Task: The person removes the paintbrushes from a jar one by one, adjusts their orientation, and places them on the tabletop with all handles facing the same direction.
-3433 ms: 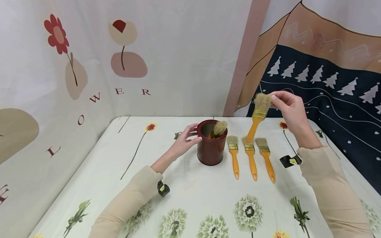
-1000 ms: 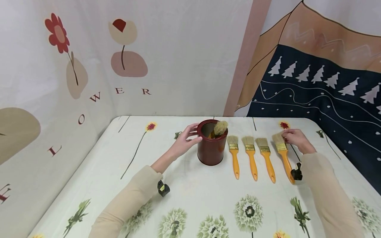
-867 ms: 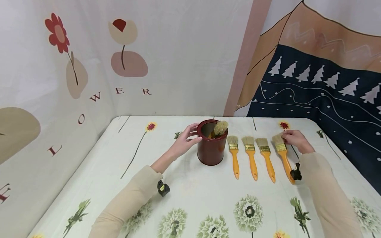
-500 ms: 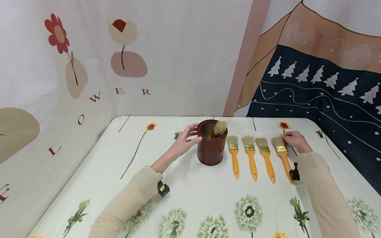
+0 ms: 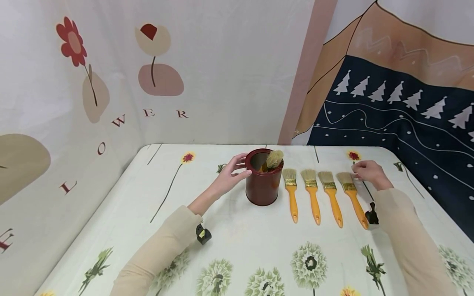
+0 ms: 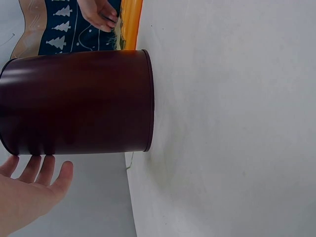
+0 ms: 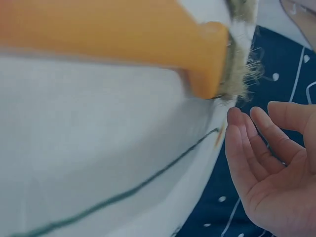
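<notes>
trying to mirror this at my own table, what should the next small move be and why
Probably bring the right hand across to the brush in the can, whose bristles stick up past the rim. That hand appears to hold nothing, four brushes lie in a row, and the left hand touches the can.

– Anything hidden?
– Head view: the dark red can conceals the lower part of the brush inside.
– Cut off?
– Right wrist view: an orange handle, blurred, runs past the left edge.
</notes>
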Available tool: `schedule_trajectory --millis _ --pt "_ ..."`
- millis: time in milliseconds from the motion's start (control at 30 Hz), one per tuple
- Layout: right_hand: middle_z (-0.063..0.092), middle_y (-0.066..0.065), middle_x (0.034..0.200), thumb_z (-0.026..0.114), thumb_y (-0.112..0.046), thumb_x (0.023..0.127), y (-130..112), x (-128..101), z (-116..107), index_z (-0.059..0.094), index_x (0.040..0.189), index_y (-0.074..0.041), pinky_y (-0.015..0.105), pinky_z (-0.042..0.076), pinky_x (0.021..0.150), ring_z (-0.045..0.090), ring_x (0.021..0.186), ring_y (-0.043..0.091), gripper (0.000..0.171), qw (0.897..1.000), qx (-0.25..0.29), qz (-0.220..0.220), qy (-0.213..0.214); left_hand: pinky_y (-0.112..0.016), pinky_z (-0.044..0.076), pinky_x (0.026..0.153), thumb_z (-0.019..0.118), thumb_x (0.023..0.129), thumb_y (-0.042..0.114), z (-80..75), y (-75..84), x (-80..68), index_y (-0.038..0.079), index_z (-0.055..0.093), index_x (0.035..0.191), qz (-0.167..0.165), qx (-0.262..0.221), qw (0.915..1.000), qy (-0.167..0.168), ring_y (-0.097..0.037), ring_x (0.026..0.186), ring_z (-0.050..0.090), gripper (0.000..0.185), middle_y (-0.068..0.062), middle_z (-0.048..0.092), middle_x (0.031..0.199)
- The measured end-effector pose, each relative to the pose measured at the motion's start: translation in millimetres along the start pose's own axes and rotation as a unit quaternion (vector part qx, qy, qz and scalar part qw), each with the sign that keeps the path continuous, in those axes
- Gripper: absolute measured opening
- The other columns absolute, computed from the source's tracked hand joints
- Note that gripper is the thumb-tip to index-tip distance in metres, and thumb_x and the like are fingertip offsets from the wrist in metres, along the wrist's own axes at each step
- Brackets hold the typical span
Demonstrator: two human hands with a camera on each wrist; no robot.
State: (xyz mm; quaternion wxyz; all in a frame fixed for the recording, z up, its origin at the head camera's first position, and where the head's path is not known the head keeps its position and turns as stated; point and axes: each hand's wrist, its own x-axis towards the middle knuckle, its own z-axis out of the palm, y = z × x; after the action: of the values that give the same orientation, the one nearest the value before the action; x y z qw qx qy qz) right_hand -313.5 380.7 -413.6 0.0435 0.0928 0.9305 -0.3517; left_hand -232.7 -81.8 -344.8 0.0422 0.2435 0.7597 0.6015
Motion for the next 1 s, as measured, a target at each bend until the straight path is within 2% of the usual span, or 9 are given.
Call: schedule_trajectory --millis 100,200,533,767,900,1000 --pt "0.049 0.021 0.11 0.041 -0.042 0.091 21.3 24.8 4.8 0.047 0.118 0.003 0.031 0.048 0.067 0.054 0.089 0.03 0.053 0.999 -0.014 -0.032 0.022 -0.041 0.036 0.091 0.055 0.088 0.011 0.0 -0.6 0.3 0.003 0.029 0.135 0.0 0.0 1.0 -0.001 -0.029 0.116 0.038 0.054 -0.017 0.038 0.13" --pt "0.051 0.019 0.107 0.041 -0.048 0.088 28.0 38.6 10.2 0.049 0.116 0.0 0.039 0.047 0.073 0.055 0.087 0.029 0.056 0.997 -0.016 -0.056 0.04 -0.041 0.036 0.091 0.055 0.088 0.012 0.0 -0.9 0.5 0.003 0.029 0.135 -0.002 -0.001 1.0 -0.002 -0.028 0.116 0.038 0.055 -0.017 0.037 0.13" --pt "0.053 0.012 0.1 0.043 -0.05 0.086 0.1 36.6 24.7 0.054 0.11 -0.007 0.038 0.048 0.071 0.057 0.083 0.026 0.051 0.99 0.0 -0.13 0.055 -0.04 0.035 0.092 0.055 0.088 0.012 -0.3 0.1 0.7 0.003 0.028 0.135 -0.003 -0.004 1.0 -0.003 -0.028 0.117 0.037 0.055 -0.016 0.037 0.13" --pt "0.057 0.001 0.094 0.05 -0.054 0.08 -2.8 50.9 40.9 0.057 0.106 -0.02 0.031 0.05 0.065 0.059 0.076 0.016 0.043 0.981 0.03 -0.183 0.049 -0.041 0.035 0.092 0.055 0.088 0.011 -0.4 0.8 0.3 0.003 0.029 0.135 -0.005 -0.004 1.0 -0.002 -0.029 0.117 0.037 0.054 -0.017 0.037 0.13" --pt "0.057 0.0 0.095 0.052 -0.05 0.081 -20.1 39.7 46.3 0.057 0.109 -0.02 0.025 0.049 0.064 0.058 0.078 0.015 0.041 0.976 0.055 -0.209 0.028 -0.041 0.035 0.092 0.055 0.088 0.011 -0.2 0.9 0.3 0.003 0.029 0.135 -0.006 -0.004 1.0 -0.002 -0.029 0.117 0.037 0.054 -0.017 0.037 0.13" --pt "0.057 0.006 0.098 0.051 -0.043 0.085 -51.5 9.2 42.3 0.057 0.112 -0.013 0.025 0.048 0.067 0.057 0.08 0.019 0.04 0.97 0.081 -0.228 -0.008 -0.042 0.035 0.092 0.055 0.088 0.011 0.0 1.0 0.3 0.003 0.029 0.135 -0.004 -0.004 1.0 -0.001 -0.029 0.117 0.037 0.055 -0.017 0.037 0.13"
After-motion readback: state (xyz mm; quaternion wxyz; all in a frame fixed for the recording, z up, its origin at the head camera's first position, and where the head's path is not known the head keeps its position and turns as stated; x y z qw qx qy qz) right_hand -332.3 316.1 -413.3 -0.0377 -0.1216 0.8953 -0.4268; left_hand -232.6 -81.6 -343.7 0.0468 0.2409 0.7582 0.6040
